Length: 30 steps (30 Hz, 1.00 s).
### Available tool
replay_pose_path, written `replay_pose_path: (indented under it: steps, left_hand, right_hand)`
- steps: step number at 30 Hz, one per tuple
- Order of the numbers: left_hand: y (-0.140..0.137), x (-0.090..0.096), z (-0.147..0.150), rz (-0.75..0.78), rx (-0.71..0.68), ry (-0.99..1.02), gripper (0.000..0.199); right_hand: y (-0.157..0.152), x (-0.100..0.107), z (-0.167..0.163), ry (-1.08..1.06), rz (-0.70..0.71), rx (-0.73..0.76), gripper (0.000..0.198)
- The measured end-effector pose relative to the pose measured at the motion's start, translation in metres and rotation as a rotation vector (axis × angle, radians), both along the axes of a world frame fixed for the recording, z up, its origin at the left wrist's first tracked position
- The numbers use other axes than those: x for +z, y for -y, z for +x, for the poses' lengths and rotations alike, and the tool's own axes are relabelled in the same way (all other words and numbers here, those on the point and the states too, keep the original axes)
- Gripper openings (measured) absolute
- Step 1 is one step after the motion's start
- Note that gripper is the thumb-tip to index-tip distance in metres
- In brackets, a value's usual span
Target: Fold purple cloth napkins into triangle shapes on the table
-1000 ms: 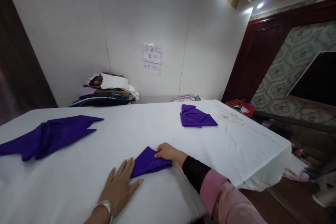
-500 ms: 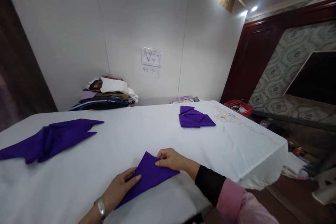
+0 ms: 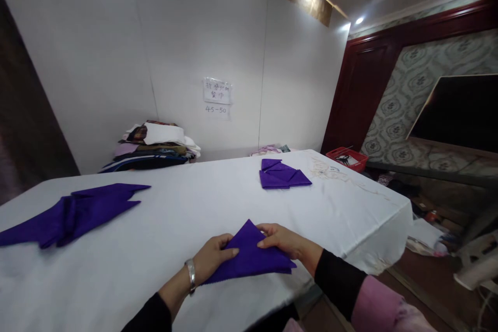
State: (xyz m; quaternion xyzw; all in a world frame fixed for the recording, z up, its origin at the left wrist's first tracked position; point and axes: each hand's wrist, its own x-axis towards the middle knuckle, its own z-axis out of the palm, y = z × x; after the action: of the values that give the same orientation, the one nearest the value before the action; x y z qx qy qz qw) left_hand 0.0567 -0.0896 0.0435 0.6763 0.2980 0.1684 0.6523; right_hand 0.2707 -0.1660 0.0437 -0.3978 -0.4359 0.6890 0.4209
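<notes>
Between my two hands is a purple cloth napkin (image 3: 249,254), folded into a triangle with its point facing away from me. My left hand (image 3: 216,258) grips its left slope, thumb on top and fingers underneath. On the right slope, my right hand (image 3: 279,241) pinches the fabric the same way, near the upper part. The layers part slightly at the right corner. A bunched purple cloth (image 3: 93,211) lies to the left on the white-covered table (image 3: 187,218). Farther back sits a folded purple napkin (image 3: 282,175).
A pile of folded clothes (image 3: 151,148) stands behind the table's far edge, against a pale wall. A paper sign (image 3: 218,92) hangs above it. At the far right corner is a red basket (image 3: 348,159). The tablecloth drapes over the right edge.
Both hands have carried the triangular napkin to the right and turned it, so its long edge lies more level across my view. The camera view has shifted slightly right.
</notes>
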Motion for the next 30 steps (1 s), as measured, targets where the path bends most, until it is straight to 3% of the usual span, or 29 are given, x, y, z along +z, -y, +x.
replay_pose_path:
  steps: [6, 12, 14, 17, 22, 30]
  left_hand:
    - [-0.018, -0.013, 0.047, -0.023, -0.081, 0.017, 0.045]
    - [-0.057, -0.036, 0.089, 0.09, 0.109, -0.126, 0.042]
    - [-0.069, -0.045, 0.099, 0.189, 0.152, -0.169, 0.034]
    - [-0.081, -0.06, 0.111, 0.459, 0.18, -0.23, 0.027]
    - [-0.09, -0.078, 0.126, 0.856, 0.176, -0.219, 0.024]
    - [-0.094, -0.095, 0.13, 1.106, 0.194, -0.169, 0.017]
  right_hand:
    - [-0.006, -0.001, 0.057, 0.08, 0.035, -0.164, 0.055]
    - [-0.027, 0.017, 0.152, 0.203, 0.064, -0.406, 0.054]
    - [-0.039, 0.024, 0.188, 0.268, 0.062, -0.569, 0.053]
    - [-0.063, 0.03, 0.241, 0.345, 0.066, -0.823, 0.049]
    - [-0.115, 0.02, 0.315, 0.401, 0.068, -1.224, 0.044]
    - [-0.215, -0.012, 0.389, 0.447, 0.101, -1.353, 0.039]
